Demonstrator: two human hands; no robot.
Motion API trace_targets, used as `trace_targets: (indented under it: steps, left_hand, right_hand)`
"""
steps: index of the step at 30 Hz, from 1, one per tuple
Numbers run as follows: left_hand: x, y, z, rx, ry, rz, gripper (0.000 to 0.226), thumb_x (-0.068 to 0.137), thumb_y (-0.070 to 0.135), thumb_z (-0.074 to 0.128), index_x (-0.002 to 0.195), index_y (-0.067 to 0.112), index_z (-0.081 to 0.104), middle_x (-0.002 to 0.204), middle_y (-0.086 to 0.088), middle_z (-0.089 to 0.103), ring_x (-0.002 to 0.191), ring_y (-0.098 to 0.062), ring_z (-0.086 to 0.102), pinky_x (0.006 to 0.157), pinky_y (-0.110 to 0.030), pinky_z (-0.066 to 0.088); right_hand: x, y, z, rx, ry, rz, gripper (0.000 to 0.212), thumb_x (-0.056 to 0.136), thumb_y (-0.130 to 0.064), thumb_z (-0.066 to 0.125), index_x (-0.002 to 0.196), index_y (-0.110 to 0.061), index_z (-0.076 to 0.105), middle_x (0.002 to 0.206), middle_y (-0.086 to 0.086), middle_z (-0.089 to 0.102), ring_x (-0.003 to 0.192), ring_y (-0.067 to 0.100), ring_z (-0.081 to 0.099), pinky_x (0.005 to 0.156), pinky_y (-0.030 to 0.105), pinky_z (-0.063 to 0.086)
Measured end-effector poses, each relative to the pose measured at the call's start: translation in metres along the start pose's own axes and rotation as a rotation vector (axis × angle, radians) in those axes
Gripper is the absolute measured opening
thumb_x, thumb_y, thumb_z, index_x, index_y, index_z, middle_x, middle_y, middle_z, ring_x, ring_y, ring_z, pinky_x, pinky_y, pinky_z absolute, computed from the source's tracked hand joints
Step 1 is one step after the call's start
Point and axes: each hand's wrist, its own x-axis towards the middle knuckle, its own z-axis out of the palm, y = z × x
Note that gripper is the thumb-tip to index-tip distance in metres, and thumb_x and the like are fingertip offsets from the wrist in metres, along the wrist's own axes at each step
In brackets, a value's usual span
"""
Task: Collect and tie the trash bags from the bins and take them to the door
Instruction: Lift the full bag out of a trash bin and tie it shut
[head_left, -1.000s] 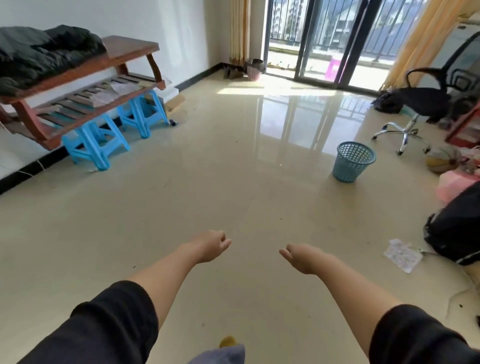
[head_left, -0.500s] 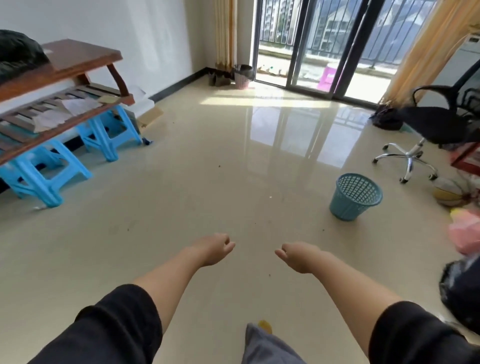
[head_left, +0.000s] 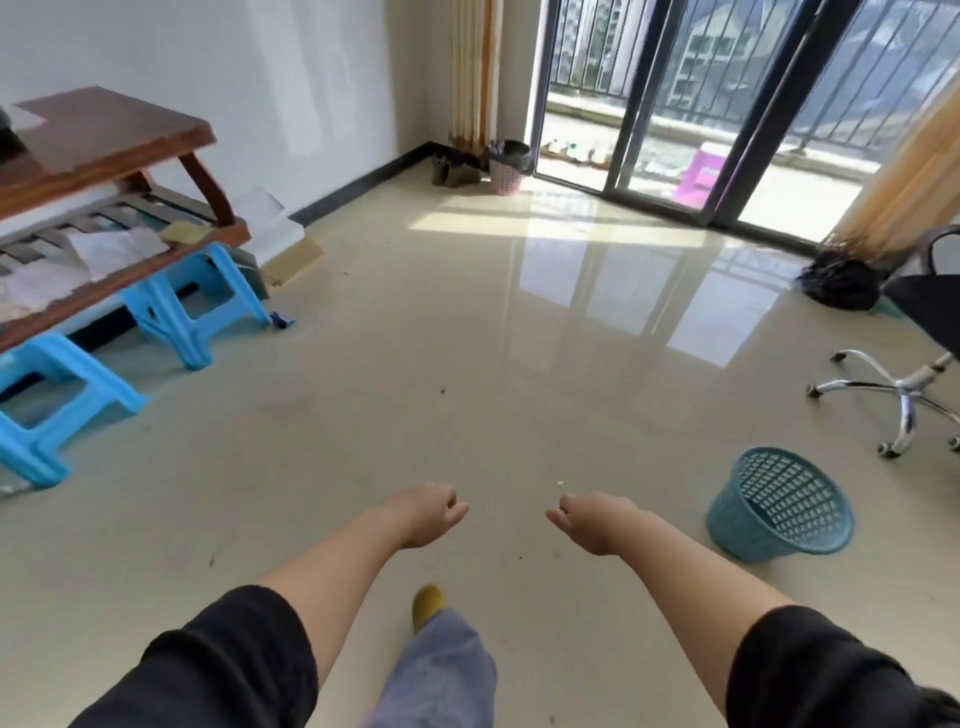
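Person mid-stride across the tiled floor (head_left: 363, 415), both arms held out ahead. Left hand (head_left: 426, 514) and right hand (head_left: 592, 525) hang loosely curled, thumbs forward, nothing in either.

Step in hand, as I read it: walking to the next bin, no bag collected at this moment. Heading looks to be toward the far corner by the glass doors (head_left: 675, 104).

Containers:
- Pink bin (head_left: 506, 169) stands upright in that far corner, just beside the curtain (head_left: 470, 73). A dark bag lines it, its edge folded over the rim. Contents too far off to tell.
- Blue bin (head_left: 779, 506) sits near the right hand's side, tilted, mouth facing the camera. Mesh interior shows bare, no bag in it.
- Black bag (head_left: 839, 283) lies on the floor at the right, by the other curtain and near the chair (head_left: 909, 374). Bulging, so likely full; whether it is tied I cannot tell.

Next move calls for closing on the pink bin, bending, gathering the bag's rim with both hands and lifting it free before knotting.

Risk: glossy floor, socked foot (head_left: 428, 605).
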Motion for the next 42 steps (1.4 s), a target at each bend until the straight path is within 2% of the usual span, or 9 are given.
trace_targets:
  steps: [10, 17, 22, 28, 32, 37, 42]
  left_hand:
    - [0.177, -0.066, -0.171, 0.054, -0.070, -0.017, 0.043, 0.099, 0.043, 0.032, 0.120, 0.013, 0.052, 0.129, -0.010, 0.055, 0.115, -0.027, 0.054, 0.093, -0.035, 0.042]
    - [0.327, -0.089, -0.270, 0.051, -0.043, -0.008, 0.042, 0.099, 0.041, 0.034, 0.116, 0.008, 0.053, 0.126, -0.015, 0.058, 0.113, -0.031, 0.055, 0.091, -0.036, 0.043]
    - [0.440, -0.093, -0.359, 0.052, -0.024, -0.076, 0.043, 0.099, 0.043, 0.031, 0.118, 0.011, 0.053, 0.126, -0.011, 0.058, 0.113, -0.028, 0.055, 0.091, -0.035, 0.042]
    - [0.548, -0.090, -0.465, 0.022, 0.003, -0.053, 0.045, 0.099, 0.045, 0.030, 0.118, 0.012, 0.053, 0.125, -0.011, 0.058, 0.112, -0.029, 0.055, 0.088, -0.036, 0.042]
    - [0.626, -0.114, -0.527, 0.015, 0.010, -0.060, 0.045, 0.099, 0.045, 0.031, 0.116, 0.011, 0.055, 0.120, -0.012, 0.061, 0.107, -0.029, 0.057, 0.083, -0.035, 0.042]
    - [0.734, -0.154, -0.619, 0.026, 0.031, -0.041, 0.043, 0.098, 0.044, 0.031, 0.114, 0.012, 0.054, 0.120, -0.012, 0.060, 0.107, -0.029, 0.056, 0.086, -0.036, 0.043]
    - [0.830, -0.196, -0.725, 0.067, 0.026, -0.035, 0.042, 0.098, 0.045, 0.031, 0.114, 0.014, 0.054, 0.118, -0.009, 0.061, 0.107, -0.028, 0.057, 0.084, -0.033, 0.042]
  right_hand:
    - [0.176, -0.018, -0.167, 0.115, -0.049, -0.013, 0.054, 0.100, -0.046, 0.018, 0.134, -0.011, 0.041, 0.138, 0.010, 0.049, 0.125, 0.029, 0.048, 0.099, 0.040, 0.039]
    - [0.322, 0.018, -0.280, 0.075, -0.034, -0.026, 0.055, 0.100, -0.046, 0.018, 0.137, -0.011, 0.038, 0.142, 0.010, 0.046, 0.129, 0.030, 0.044, 0.103, 0.041, 0.037]
    - [0.427, 0.057, -0.391, 0.041, -0.018, -0.065, 0.051, 0.102, -0.041, 0.018, 0.139, -0.012, 0.036, 0.144, 0.009, 0.043, 0.130, 0.029, 0.042, 0.104, 0.042, 0.037]
    - [0.531, 0.083, -0.505, 0.035, -0.018, -0.066, 0.055, 0.100, -0.046, 0.017, 0.138, -0.012, 0.037, 0.143, 0.008, 0.044, 0.129, 0.028, 0.044, 0.102, 0.041, 0.036]
    - [0.606, 0.084, -0.571, 0.014, -0.024, -0.091, 0.055, 0.100, -0.046, 0.018, 0.138, -0.011, 0.037, 0.144, 0.010, 0.044, 0.130, 0.029, 0.043, 0.105, 0.043, 0.036]
    - [0.718, 0.086, -0.658, -0.006, 0.003, -0.058, 0.056, 0.100, -0.047, 0.018, 0.136, -0.010, 0.039, 0.140, 0.012, 0.047, 0.126, 0.030, 0.046, 0.103, 0.043, 0.038]
    - [0.814, 0.078, -0.755, 0.093, 0.026, -0.022, 0.055, 0.100, -0.047, 0.019, 0.131, -0.009, 0.042, 0.136, 0.013, 0.050, 0.124, 0.031, 0.048, 0.102, 0.041, 0.039]
